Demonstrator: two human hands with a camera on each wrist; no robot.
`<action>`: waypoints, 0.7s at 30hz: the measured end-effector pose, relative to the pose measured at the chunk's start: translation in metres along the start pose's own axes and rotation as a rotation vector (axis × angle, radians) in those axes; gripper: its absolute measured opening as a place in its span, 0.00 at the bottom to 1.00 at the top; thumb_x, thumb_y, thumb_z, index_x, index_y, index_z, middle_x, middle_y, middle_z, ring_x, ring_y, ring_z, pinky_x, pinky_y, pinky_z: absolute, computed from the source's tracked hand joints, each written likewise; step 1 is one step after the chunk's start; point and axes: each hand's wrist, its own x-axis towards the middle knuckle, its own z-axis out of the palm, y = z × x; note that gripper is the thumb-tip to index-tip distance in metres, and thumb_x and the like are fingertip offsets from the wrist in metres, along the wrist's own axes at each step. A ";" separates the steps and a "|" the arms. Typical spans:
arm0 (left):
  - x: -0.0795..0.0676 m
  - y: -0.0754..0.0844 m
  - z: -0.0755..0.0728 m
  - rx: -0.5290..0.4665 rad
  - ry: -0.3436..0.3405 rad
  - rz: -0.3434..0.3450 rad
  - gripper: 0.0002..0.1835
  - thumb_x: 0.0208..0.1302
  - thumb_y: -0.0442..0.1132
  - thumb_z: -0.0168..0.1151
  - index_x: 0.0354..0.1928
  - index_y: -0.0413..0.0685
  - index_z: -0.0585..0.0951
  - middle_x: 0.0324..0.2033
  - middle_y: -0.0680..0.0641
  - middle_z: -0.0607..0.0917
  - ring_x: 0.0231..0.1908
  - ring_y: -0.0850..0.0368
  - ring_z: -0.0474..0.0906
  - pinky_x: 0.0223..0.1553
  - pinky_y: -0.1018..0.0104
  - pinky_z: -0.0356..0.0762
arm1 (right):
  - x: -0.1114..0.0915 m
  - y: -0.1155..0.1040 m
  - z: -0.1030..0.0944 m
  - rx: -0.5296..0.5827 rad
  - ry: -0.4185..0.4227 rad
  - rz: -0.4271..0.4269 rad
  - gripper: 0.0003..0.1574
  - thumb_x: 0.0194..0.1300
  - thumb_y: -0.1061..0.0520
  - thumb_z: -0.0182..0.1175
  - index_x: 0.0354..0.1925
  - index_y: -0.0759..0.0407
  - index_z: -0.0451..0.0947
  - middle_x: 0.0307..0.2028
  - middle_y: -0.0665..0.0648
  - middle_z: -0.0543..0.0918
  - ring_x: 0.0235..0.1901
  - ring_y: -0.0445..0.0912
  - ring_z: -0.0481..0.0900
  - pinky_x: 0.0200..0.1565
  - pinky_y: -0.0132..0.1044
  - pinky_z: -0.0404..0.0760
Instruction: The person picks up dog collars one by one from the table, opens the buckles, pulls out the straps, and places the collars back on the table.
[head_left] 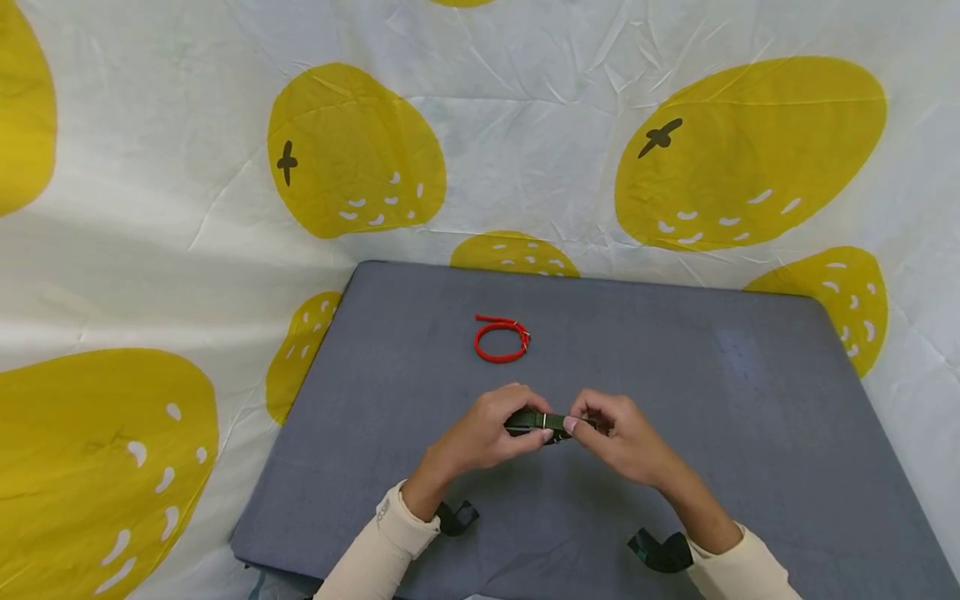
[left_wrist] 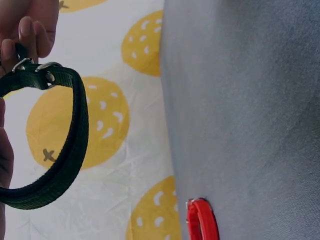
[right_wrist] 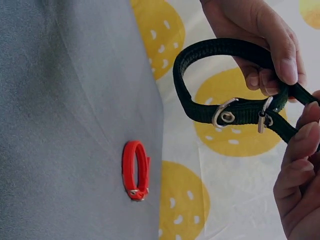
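Green collar point(head_left: 553, 422) is pinched by both the left hand point(head_left: 489, 430) and right hand point(head_left: 624, 437) above the grey table point(head_left: 375, 400), a red collar point(head_left: 501, 359) lying beyond

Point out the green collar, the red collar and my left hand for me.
Green collar point(right_wrist: 244, 112), right wrist view: on the lower stretch of its band.
Red collar point(right_wrist: 128, 165), right wrist view: on the left side of its loop.
Left hand point(head_left: 491, 427), head view: on the back of the hand.
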 end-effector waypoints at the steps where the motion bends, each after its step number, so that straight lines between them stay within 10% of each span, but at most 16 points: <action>1: 0.000 0.000 0.000 0.001 -0.001 0.001 0.09 0.63 0.35 0.69 0.44 0.48 0.80 0.37 0.52 0.83 0.35 0.65 0.75 0.38 0.82 0.72 | 0.000 0.000 0.000 -0.008 0.003 -0.001 0.15 0.67 0.72 0.58 0.33 0.53 0.76 0.18 0.48 0.70 0.17 0.29 0.59 0.17 0.27 0.64; 21: -0.002 0.001 0.000 0.013 0.005 -0.017 0.10 0.62 0.36 0.71 0.44 0.47 0.80 0.37 0.51 0.84 0.35 0.65 0.76 0.39 0.83 0.73 | 0.002 -0.001 0.007 -0.011 0.046 0.029 0.15 0.66 0.70 0.61 0.31 0.49 0.79 0.19 0.45 0.71 0.18 0.30 0.61 0.19 0.27 0.65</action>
